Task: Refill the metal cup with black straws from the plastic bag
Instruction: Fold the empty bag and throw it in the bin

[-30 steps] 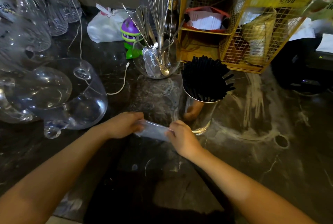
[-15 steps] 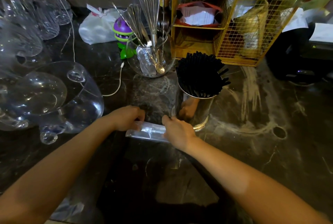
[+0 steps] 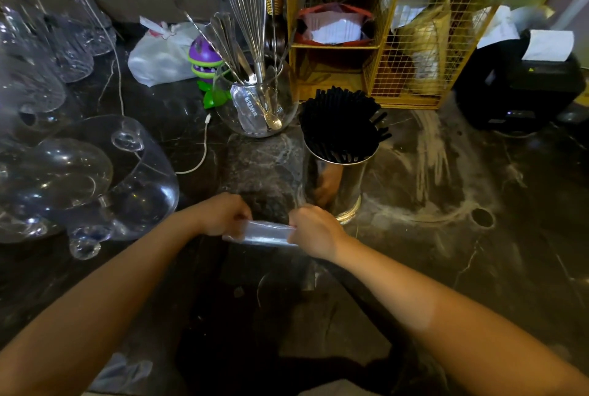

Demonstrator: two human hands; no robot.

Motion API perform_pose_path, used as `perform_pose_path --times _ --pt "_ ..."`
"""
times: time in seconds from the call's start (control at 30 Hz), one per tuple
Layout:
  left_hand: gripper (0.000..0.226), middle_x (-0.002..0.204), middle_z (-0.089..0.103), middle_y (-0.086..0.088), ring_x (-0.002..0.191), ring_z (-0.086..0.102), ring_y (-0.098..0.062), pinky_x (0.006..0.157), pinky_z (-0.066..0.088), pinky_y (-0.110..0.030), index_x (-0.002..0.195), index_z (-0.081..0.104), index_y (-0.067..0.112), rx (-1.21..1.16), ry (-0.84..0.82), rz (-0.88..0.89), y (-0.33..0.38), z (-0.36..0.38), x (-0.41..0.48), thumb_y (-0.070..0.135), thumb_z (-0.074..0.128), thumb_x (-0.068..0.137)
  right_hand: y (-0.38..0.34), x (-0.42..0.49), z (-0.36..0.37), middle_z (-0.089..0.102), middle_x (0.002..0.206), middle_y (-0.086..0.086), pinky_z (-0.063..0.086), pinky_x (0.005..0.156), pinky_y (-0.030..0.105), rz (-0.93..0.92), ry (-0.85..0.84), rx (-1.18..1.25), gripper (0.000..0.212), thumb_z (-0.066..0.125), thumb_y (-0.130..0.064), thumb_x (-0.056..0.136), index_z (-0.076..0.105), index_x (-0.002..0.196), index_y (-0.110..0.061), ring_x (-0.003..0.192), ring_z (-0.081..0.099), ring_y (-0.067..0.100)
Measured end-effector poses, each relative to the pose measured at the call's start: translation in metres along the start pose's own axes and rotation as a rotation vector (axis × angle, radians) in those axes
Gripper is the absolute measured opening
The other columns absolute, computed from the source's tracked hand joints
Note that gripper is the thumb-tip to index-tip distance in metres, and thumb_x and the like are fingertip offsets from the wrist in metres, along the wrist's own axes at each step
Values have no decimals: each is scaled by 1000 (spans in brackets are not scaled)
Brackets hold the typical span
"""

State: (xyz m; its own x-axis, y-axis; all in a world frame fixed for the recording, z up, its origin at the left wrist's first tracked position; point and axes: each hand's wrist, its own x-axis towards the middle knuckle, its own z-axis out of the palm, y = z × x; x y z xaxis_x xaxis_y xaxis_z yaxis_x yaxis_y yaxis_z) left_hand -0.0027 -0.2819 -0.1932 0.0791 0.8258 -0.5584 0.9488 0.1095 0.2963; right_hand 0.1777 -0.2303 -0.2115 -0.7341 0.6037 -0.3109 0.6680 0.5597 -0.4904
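Note:
A shiny metal cup (image 3: 345, 186) stands on the dark marble counter, packed with black straws (image 3: 341, 126) that fan out above its rim. Just in front of it, a clear plastic bag (image 3: 263, 233) is folded into a flat narrow strip. My left hand (image 3: 223, 213) grips its left end and my right hand (image 3: 314, 231) grips its right end, holding it stretched between them low over the counter. No straws show inside the bag.
A glass bowl (image 3: 255, 102) with a whisk and spoons stands behind left of the cup. Clear glass pitchers (image 3: 95, 172) crowd the left side. A yellow wire rack (image 3: 376, 44) is behind the cup, a black receipt printer (image 3: 522, 83) at right, a white cable (image 3: 197, 159) trails across.
Both hands have kept hold of the bag, which has gone from a loose sheet to a tighter, flatter strip. The hands shifted slightly nearer to me.

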Motion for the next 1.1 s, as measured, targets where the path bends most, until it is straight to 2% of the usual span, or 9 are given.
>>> perform_pose_path --times 0.17,0.23,0.33,0.47,0.6,0.8,0.93,1.03,1.1 --pt "8 86 58 -2 82 56 -14 70 37 -15 83 68 11 -23 102 122 16 -3 -9 13 60 80 12 -29 -15 43 81 -4 35 71 23 -21 87 168 33 59 -17 82 39 58 -27 90 48 18" --pt "6 79 55 2 67 54 1 64 38 -12 75 68 14 -56 148 199 30 -5 -8 12 63 78 23 -47 -22 41 67 -10 32 56 14 -1 150 294 23 62 -14 79 47 63 -20 74 47 13" --pt "8 67 57 -4 58 53 7 55 37 -10 71 68 6 -80 139 292 63 -2 2 10 65 76 43 -81 -31 44 61 -9 35 55 10 51 251 439 12 63 -9 79 54 73 -5 59 43 5" --pt "11 56 50 1 51 47 -2 55 36 -25 64 63 13 -106 121 417 122 12 29 11 67 74 74 -139 -39 56 71 12 52 70 44 215 438 637 8 59 -1 79 57 73 -6 69 56 24" --pt "32 47 54 12 54 51 11 53 34 -10 55 55 32 -162 125 569 193 36 45 8 69 68 102 -210 -43 56 79 20 52 68 45 366 617 710 3 57 2 81 59 83 2 73 57 30" --pt "9 69 64 -6 68 57 -11 54 34 -13 79 67 11 -89 101 726 297 78 46 9 70 70 135 -311 -34 55 67 2 53 57 19 512 781 802 9 55 1 83 60 88 -5 65 57 16" --pt "9 67 58 -3 70 55 -16 57 30 -22 80 67 7 -32 102 798 375 114 37 6 67 71 166 -381 -19 60 74 11 54 63 30 584 911 798 15 57 0 82 62 79 -14 64 60 19" --pt "4 67 57 -4 74 58 -21 61 32 -26 77 64 7 -7 77 829 430 144 30 7 64 72 186 -432 -7 61 67 0 54 59 22 659 977 776 25 58 -2 82 58 71 -25 56 61 1" --pt "2 67 57 -9 77 60 -30 62 34 -29 72 61 6 0 40 847 469 170 30 5 63 73 200 -467 4 61 64 0 56 61 28 744 1020 778 28 57 -3 83 57 69 -27 59 66 11"
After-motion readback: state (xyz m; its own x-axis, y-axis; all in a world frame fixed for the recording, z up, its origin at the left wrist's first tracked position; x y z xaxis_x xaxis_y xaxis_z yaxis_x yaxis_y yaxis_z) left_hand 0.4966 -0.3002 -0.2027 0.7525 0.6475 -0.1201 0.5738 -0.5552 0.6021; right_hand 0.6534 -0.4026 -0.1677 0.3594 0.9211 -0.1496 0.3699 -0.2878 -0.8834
